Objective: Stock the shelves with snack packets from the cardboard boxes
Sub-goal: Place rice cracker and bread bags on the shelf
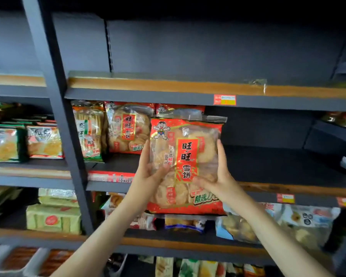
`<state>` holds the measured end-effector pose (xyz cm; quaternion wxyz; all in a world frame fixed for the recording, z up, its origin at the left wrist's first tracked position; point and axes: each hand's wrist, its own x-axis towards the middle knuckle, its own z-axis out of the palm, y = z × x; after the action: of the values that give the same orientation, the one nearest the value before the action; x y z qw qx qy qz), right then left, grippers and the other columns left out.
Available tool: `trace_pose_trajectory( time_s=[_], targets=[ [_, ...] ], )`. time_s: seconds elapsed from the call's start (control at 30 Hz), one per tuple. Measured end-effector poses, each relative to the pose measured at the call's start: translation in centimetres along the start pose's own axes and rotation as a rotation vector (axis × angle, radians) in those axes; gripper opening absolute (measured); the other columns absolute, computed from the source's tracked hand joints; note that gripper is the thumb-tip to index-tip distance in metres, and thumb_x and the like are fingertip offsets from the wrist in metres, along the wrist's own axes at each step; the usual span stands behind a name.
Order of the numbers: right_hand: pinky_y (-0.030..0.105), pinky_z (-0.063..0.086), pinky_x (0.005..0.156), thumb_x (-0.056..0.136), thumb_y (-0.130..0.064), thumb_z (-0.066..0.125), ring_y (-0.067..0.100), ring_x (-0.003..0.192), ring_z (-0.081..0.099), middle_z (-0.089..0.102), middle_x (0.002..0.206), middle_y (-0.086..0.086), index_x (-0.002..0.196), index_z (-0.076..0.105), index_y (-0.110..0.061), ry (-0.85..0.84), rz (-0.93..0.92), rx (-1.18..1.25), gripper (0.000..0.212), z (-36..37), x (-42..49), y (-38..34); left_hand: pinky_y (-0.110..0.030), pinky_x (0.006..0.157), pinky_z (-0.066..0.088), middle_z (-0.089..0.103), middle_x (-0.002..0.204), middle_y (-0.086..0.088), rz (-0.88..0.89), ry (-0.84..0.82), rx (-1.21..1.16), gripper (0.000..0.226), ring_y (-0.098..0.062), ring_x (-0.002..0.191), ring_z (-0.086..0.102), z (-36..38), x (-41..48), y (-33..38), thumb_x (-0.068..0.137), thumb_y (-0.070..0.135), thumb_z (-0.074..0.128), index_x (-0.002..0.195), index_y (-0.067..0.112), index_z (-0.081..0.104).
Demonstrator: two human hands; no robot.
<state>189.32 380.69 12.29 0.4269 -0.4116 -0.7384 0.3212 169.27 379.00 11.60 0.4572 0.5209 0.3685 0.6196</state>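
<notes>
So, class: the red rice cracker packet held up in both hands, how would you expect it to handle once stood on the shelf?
The red packet probably feels light and puffy: a clear film shows large airy crackers. Its glossy film looks slippery, hence perhaps the left hand and right hand clasping its sides. Tall and thin, it may tip unless leaned on the matching packet.

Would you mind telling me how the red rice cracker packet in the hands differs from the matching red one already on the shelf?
The held red packet is gripped at both sides by the left hand and right hand, in front of the shelf edge; the shelved red packet stands on the shelf, untouched. The held one shows its whole front; the shelved one is partly hidden behind it. Both share the red printed design and pale round crackers.
</notes>
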Motion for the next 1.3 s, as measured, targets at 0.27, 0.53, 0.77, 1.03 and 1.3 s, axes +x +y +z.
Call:
trace_pose_trajectory(
  time_s=[0.27, 0.53, 0.77, 1.03, 1.3],
  targets=[
    [0.021, 0.045, 0.074, 0.077, -0.016, 0.077, 0.012, 0.127, 0.04, 0.03, 0.151, -0.01, 0.144, 0.014, -0.057, -0.047, 0.18, 0.381, 0.1, 3.7, 5.5, 0.8, -0.032, 0.099, 0.045, 0.05, 0.133, 0.004, 0.206, 0.283, 0.903, 0.061, -0.014, 0.117, 0.052, -6.9, 1.1, 0.2, 0.095, 0.044, 0.048, 0.149, 0.024, 0.028],
    [0.043, 0.024, 0.109, 0.082, -0.011, 0.073, 0.011, 0.133, 0.024, 0.017, 0.154, -0.006, 0.147, 0.018, -0.04, 0.227, 0.162, 0.532, 0.09, 8.6, 13.0, -0.8, -0.05, 0.109, 0.026, 0.054, 0.132, -0.018, 0.676, 0.382, 1.737, 0.045, -0.033, 0.128, 0.041, -18.4, 4.0, 1.2, 0.091, 0.027, 0.043, 0.127, 0.005, 0.057],
    [0.032, 0.022, 0.107, 0.086, -0.018, 0.071, 0.008, 0.13, 0.026, 0.024, 0.15, -0.004, 0.15, 0.001, -0.039, 0.091, 0.023, 0.109, 0.098, 14.7, 19.3, 0.6, -0.046, 0.109, 0.017, 0.057, 0.132, -0.01, 0.775, 0.287, 2.045, 0.04, -0.026, 0.13, 0.037, -23.6, 7.6, 0.6, 0.081, 0.026, 0.047, 0.112, 0.015, 0.07],
    [0.041, -0.036, 0.103, 0.085, -0.059, 0.057, 0.02, 0.136, -0.04, -0.05, 0.142, -0.005, 0.142, -0.03, -0.043, -0.082, -0.45, -1.032, 0.105, 17.5, 21.4, 1.7, -0.043, 0.107, 0.015, 0.064, 0.121, -0.005, 1.024, 0.406, 1.883, 0.033, -0.022, 0.127, 0.04, -24.6, 9.3, -0.7, 0.078, 0.02, 0.051, 0.101, 0.02, 0.074],
    [0.054, -0.029, 0.106, 0.088, -0.054, 0.057, 0.022, 0.136, -0.04, -0.041, 0.148, -0.005, 0.148, -0.018, -0.04, -0.136, -0.403, -1.162, 0.098, 20.0, 22.6, 2.0, -0.044, 0.108, 0.016, 0.058, 0.127, -0.007, 0.991, 0.425, 1.895, 0.031, -0.02, 0.135, 0.027, -24.3, 9.1, -0.9, 0.081, 0.019, 0.051, 0.104, 0.017, 0.072]
  ],
)
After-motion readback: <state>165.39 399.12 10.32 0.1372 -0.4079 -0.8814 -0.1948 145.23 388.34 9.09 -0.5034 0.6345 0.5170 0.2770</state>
